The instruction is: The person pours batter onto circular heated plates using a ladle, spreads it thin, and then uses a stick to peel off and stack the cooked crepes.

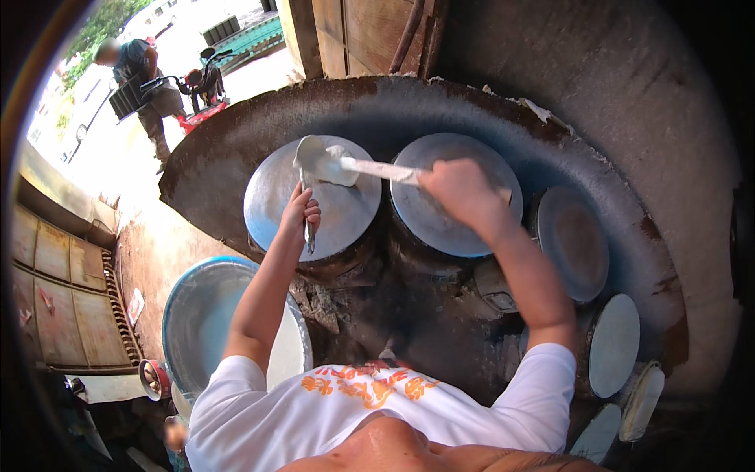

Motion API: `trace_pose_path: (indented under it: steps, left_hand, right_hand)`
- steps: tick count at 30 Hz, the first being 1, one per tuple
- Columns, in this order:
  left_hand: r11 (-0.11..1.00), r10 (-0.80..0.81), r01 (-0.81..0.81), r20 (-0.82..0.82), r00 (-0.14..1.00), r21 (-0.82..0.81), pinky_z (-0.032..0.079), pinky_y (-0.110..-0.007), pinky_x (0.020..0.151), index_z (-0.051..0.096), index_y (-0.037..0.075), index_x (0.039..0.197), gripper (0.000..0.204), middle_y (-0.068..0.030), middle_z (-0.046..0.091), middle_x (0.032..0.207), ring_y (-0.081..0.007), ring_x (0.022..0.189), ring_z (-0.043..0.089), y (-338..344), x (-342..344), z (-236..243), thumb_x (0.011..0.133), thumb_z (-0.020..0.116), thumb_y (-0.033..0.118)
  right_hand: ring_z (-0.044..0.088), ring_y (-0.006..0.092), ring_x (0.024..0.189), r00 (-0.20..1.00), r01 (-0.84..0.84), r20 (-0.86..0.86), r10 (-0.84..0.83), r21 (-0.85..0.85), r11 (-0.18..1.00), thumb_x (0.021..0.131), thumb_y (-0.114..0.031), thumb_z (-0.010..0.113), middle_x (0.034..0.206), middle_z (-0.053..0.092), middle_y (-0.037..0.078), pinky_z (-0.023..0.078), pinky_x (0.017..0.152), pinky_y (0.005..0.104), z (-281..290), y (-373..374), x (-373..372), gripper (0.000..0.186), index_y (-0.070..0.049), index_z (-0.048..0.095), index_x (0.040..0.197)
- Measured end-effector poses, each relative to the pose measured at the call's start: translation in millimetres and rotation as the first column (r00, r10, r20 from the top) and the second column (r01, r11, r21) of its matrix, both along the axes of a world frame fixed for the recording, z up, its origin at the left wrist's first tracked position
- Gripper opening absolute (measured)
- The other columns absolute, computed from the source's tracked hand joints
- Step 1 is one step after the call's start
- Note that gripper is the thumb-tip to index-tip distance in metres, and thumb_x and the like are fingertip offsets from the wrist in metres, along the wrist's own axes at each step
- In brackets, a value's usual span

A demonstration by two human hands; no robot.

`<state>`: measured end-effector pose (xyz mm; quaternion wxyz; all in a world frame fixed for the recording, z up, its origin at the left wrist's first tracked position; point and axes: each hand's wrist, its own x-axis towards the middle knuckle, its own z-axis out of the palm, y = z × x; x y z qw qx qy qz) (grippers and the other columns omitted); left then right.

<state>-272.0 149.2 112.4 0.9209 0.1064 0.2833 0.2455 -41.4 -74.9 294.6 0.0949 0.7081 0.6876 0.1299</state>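
An open-sided place for cooking
Round, grey metal cooking plates (429, 214) stand along the curved edge of a rusty metal sheet (211, 167); a red-and-black motorbike (204, 115) stands outside.

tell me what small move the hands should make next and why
Perhaps ease the ladle in the left hand slightly leftward: its bowl appears right beside the white end of the pale-handled tool in the right hand, both over the left round metal plate, so a gap would likely give the tool room. Whether they touch is unclear.
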Motion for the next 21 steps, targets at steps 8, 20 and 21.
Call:
trace_pose_path:
  steps: [8, 20, 21]
  left_hand:
    - [-0.246, 0.722, 0.848, -0.494, 0.483, 0.47, 0.049, -0.045, 0.06, 0.025, 0.037, 0.144, 0.067, -0.017, 0.061, 0.076, -0.0341, 0.069, 0.062, -26.2, -5.9, -4.8, 0.088, 0.048, 0.008]
    - [-0.027, 0.719, 0.95, -0.654, 0.235, 0.312, 0.049, -0.045, 0.067, 0.027, 0.039, 0.143, 0.06, -0.0175, 0.064, 0.083, -0.0332, 0.077, 0.064, 29.3, 11.3, -2.9, 0.091, 0.05, 0.019]
    - [0.009, 0.674, 0.94, -0.696, 0.246, 0.341, 0.048, -0.046, 0.07, 0.028, 0.037, 0.142, 0.06, -0.0192, 0.065, 0.09, -0.0338, 0.084, 0.063, 32.7, 14.0, -2.6, 0.09, 0.051, 0.019]
  right_hand:
    - [0.064, 0.0298, 0.088, 0.965, 0.133, -0.191, -0.18, -0.234, 0.963, 0.066, 0.002, 0.063, 0.087, 0.067, 0.013, 0.05, 0.078, 0.0399, 76.0, 53.4, 41.7, 0.034, -0.011, 0.071, 0.097]
    - [0.064, 0.0277, 0.073, 0.34, 0.498, -0.94, 0.022, 0.199, 0.844, 0.061, 0.003, 0.06, 0.098, 0.065, 0.02, 0.052, 0.073, 0.0361, -209.4, 6.7, -30.2, 0.04, 0.002, 0.066, 0.101]
    - [0.062, 0.0318, 0.084, 0.468, 0.53, -0.882, 0.062, 0.336, 0.779, 0.06, -0.001, 0.063, 0.09, 0.064, 0.021, 0.05, 0.078, 0.0365, -214.3, 30.1, -54.3, 0.039, 0.001, 0.066, 0.098]
